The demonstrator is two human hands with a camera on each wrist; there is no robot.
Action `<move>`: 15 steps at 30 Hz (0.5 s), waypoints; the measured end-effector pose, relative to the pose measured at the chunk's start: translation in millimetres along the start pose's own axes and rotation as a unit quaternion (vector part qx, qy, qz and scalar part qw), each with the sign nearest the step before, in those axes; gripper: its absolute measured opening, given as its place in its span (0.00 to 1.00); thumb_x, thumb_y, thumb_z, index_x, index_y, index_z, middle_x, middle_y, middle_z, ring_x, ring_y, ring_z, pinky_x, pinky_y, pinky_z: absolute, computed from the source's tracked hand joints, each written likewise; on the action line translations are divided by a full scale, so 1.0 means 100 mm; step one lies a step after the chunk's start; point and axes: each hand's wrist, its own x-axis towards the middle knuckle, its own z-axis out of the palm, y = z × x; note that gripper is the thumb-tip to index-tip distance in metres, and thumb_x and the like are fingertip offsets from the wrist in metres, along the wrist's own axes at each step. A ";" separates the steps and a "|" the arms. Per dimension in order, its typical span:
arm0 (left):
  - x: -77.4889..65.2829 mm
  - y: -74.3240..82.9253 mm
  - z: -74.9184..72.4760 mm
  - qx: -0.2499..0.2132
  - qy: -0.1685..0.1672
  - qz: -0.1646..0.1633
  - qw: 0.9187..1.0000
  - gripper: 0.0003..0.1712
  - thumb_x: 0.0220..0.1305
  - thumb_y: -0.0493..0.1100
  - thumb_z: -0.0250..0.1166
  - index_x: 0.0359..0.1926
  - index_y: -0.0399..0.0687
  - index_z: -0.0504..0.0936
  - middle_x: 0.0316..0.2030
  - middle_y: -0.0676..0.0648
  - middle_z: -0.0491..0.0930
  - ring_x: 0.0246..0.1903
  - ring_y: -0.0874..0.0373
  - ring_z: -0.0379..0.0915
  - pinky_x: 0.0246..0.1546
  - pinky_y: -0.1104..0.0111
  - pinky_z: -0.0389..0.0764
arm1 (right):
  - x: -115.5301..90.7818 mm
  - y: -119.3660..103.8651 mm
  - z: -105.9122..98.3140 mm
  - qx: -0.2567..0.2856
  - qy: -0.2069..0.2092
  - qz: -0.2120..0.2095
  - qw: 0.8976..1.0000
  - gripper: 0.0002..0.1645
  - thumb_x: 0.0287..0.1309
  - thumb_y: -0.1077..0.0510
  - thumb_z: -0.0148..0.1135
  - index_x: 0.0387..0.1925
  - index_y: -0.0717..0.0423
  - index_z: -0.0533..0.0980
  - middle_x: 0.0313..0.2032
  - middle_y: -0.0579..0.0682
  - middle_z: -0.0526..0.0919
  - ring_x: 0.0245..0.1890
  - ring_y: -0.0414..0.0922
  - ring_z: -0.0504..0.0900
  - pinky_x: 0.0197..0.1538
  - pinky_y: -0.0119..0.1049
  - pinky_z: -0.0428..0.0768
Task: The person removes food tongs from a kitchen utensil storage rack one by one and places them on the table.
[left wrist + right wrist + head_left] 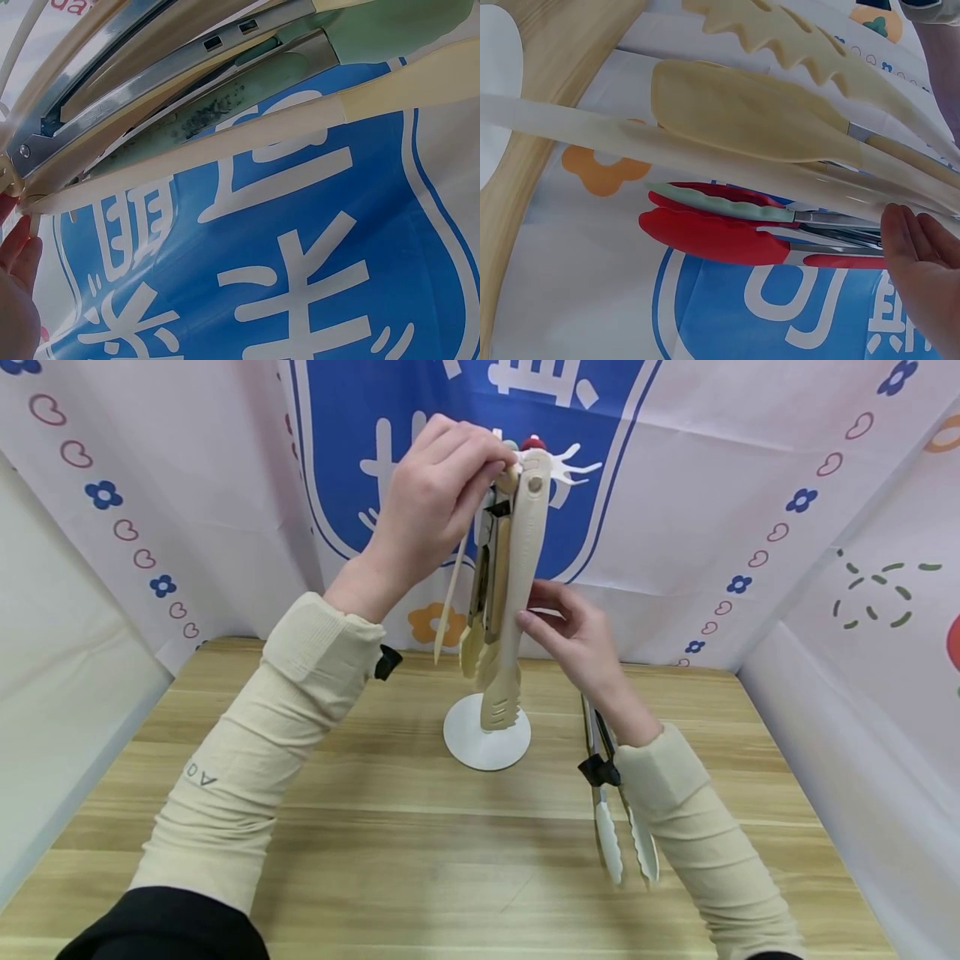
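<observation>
My left hand [442, 485] is at the top of a utensil stand with a round white base [487, 752]. Its thumb and fingers pinch at the ring end of hanging metal-and-beige tongs [180, 71]; the exact hold is partly hidden. Lower down, my right hand [573, 631] has its thumb and fingertips at the stand's pole [705, 157], apparently gripping it. A beige slotted server [525, 543] hangs in front of the pole. Around it hang a cream turner [757, 120], red tongs [712, 236] and green-tipped tongs [720, 202].
Another pair of tongs [609, 843] with pale scalloped tips lies on the wooden table [405, 868], under my right forearm. White hook arms [577, 467] stick out at the stand's top. Behind the table hangs a printed cloth [675, 443], with side walls at left and right.
</observation>
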 end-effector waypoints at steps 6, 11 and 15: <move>0.00 0.00 0.00 -0.006 0.001 -0.006 1.000 0.19 0.71 0.43 0.44 0.43 0.37 0.78 0.41 0.43 0.79 0.41 0.50 0.67 0.46 0.67 0.67 | 0.00 0.01 0.04 0.012 -0.012 0.019 1.000 0.24 0.55 0.69 0.58 0.54 0.71 0.67 0.49 0.62 0.74 0.49 0.47 0.75 0.51 0.36 0.75; 0.00 0.01 0.00 -0.004 0.000 -0.004 1.000 0.19 0.71 0.43 0.44 0.43 0.37 0.78 0.41 0.43 0.79 0.41 0.50 0.67 0.46 0.67 0.67 | -0.01 0.02 0.06 0.031 -0.024 0.032 0.999 0.24 0.56 0.68 0.57 0.54 0.70 0.67 0.48 0.60 0.74 0.48 0.46 0.75 0.52 0.37 0.75; 0.00 0.01 0.00 -0.003 -0.003 -0.007 1.000 0.19 0.71 0.44 0.44 0.44 0.37 0.78 0.42 0.43 0.79 0.42 0.50 0.67 0.46 0.67 0.67 | -0.01 0.05 0.07 0.045 -0.029 0.034 0.998 0.24 0.56 0.68 0.57 0.54 0.71 0.66 0.47 0.61 0.74 0.47 0.45 0.75 0.52 0.38 0.75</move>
